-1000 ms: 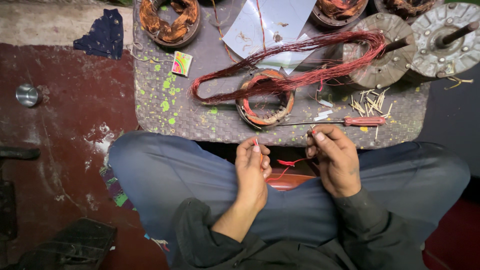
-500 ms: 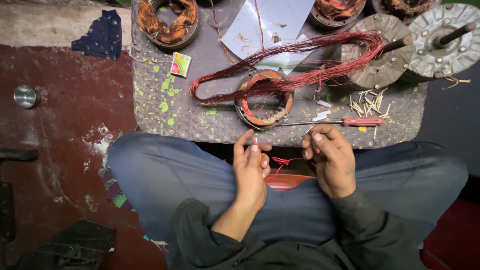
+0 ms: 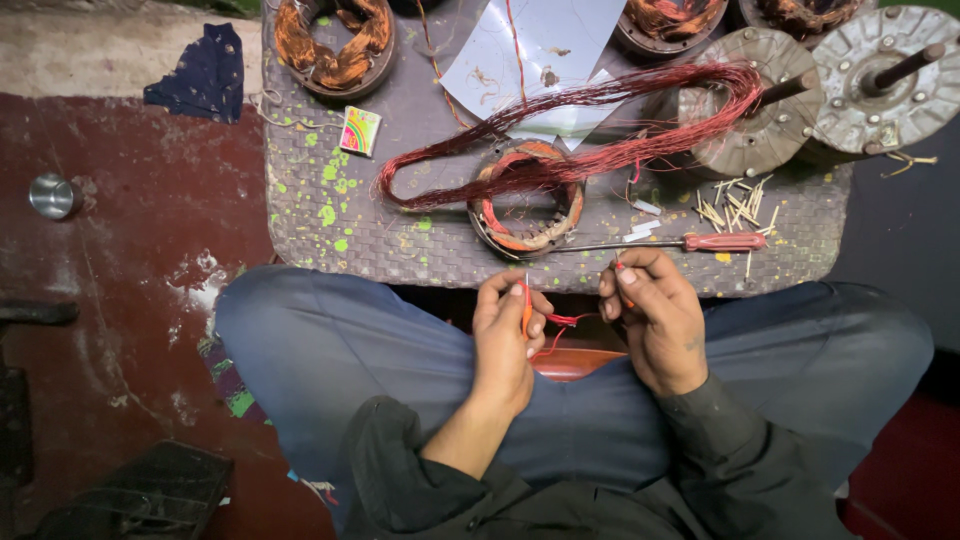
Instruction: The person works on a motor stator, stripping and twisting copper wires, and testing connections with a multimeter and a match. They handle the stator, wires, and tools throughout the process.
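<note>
**Both hands pinched on red wire at the bench edge**

Pinched between thumb and fingers of the left hand [image 3: 508,335] is a short orange-red sleeve or wire piece [image 3: 526,308], standing nearly upright above the knuckles. Thin red wire [image 3: 562,320] runs from that hand across to the right hand [image 3: 655,320], whose fingertips are closed together on its other end. Both hands hover over the person's lap, just on the near side of the woven mat [image 3: 400,250], with a red-brown object [image 3: 570,362] showing between the knees below them.

Just beyond the right hand, on the mat's near edge, lies a screwdriver [image 3: 660,243] with a red handle, its shaft pointing left toward a stator ring [image 3: 527,198] wound with orange and red wire. Right of the screwdriver's shaft is a scatter of small pale slivers [image 3: 730,205]. Across the stator ring and farther back stretches a long loop of red-brown coil wire [image 3: 580,130], its far end draped over a round metal motor housing [image 3: 760,110]. A second housing [image 3: 885,85] sits just right of that. At the mat's far left corner sits another wound stator [image 3: 333,40], with a small colourful box [image 3: 360,130] nearer than it. A pale sheet [image 3: 540,55] lies at the far middle. Off the mat to the left, a small metal cup [image 3: 52,195] stands on the red floor.
</note>
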